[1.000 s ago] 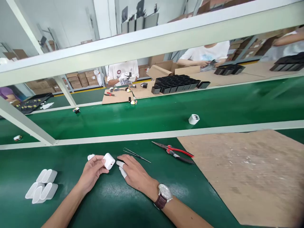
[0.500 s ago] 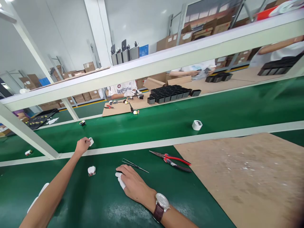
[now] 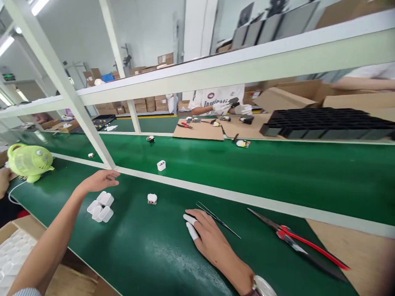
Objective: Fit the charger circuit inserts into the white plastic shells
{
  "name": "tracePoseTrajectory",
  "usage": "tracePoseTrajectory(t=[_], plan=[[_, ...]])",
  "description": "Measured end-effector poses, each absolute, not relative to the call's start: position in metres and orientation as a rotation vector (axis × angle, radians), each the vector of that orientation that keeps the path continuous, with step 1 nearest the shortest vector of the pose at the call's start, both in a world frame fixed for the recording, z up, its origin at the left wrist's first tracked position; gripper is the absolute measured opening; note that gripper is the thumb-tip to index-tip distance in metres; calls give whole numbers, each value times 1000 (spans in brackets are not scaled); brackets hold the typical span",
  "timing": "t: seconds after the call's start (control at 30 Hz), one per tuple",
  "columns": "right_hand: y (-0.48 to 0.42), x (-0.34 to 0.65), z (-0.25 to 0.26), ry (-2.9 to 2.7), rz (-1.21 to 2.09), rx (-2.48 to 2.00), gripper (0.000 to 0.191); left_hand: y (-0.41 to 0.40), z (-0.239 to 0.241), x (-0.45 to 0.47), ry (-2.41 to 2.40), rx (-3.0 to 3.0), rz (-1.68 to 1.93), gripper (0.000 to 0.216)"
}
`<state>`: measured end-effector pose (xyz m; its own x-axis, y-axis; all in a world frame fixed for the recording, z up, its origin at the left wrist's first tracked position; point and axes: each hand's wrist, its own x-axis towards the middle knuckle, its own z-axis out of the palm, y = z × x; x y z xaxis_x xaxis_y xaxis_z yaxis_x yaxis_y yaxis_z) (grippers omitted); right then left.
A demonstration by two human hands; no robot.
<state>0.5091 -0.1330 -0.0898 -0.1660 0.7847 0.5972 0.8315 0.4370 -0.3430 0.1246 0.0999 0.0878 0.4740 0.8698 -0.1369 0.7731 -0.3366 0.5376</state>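
Holding the left hand (image 3: 101,181) above the green worktop (image 3: 129,250) with released, loosely bent fingers, near a cluster of white plastic oval cups (image 3: 97,213). Resting the right hand (image 3: 211,236) palm-down on the worktop with slack, released fingers, two in white cots (image 3: 191,231), just beside slim silver metal tweezers (image 3: 224,224) and near red-and-black long-nosed pliers (image 3: 284,233). With a small white-topped circuit module (image 3: 152,199) between the hands, and a white plastic rounded casing (image 3: 161,165) beyond the pale rail (image 3: 197,187).
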Motion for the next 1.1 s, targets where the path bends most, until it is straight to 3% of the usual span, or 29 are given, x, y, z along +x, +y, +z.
tracePoseTrajectory(t=[0.33, 0.53, 0.7, 0.8, 1.0, 1.1], plan=[[-68, 441, -58, -2118, 112, -1404, 45, 62, 44, 88, 1310, 2395, 91, 38], [-44, 418, -51, -2198, 114, -1484, 17, 54, 54, 122, 1318, 2456, 210, 35], [-83, 452, -50, -2182, 164, -1601, 21, 18, 60, 157, 1045, 2481, 403, 33], [-106, 473, -47, -2228, 280, -1491, 13, 3, 45, 190, 836, 2577, 401, 34], [-125, 497, -53, -2132, 324, -1493, 53, 0, -1, 258, 670, 2702, 314, 34], [-134, 505, -59, -2082, 367, -1443, 60, 2, -14, 270, 638, 2600, 380, 34]])
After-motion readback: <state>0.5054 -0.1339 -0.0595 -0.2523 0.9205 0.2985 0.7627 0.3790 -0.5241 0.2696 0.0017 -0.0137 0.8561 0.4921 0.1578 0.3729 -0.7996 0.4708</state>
